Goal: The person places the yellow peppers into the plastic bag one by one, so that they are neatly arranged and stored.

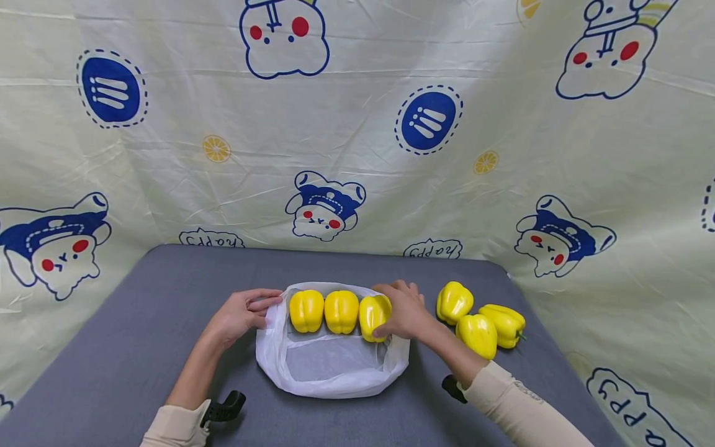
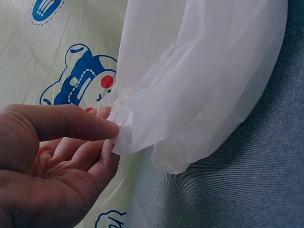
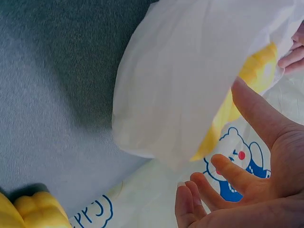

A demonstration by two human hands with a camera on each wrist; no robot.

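Note:
A white plastic bag (image 1: 335, 388) lies on the table with its mouth spread wide. Three yellow bell peppers stand in a row along its far side: a left pepper (image 1: 306, 311), a middle pepper (image 1: 341, 311) and a right pepper (image 1: 371, 315). My left hand (image 1: 237, 315) pinches the bag's left rim between thumb and fingertips, as the left wrist view shows up close. At the right end, my right hand (image 1: 406, 310) has its thumb over the right pepper. In the right wrist view its other fingers (image 3: 240, 178) are spread apart, loosely bent, beside the bag.
Right of the bag, three more yellow bell peppers sit together: a rear pepper (image 1: 454, 302), a front pepper (image 1: 476, 336) and a pepper with a green stem (image 1: 504, 325). The grey table (image 1: 184, 279) meets a printed curtain (image 1: 357, 136) behind.

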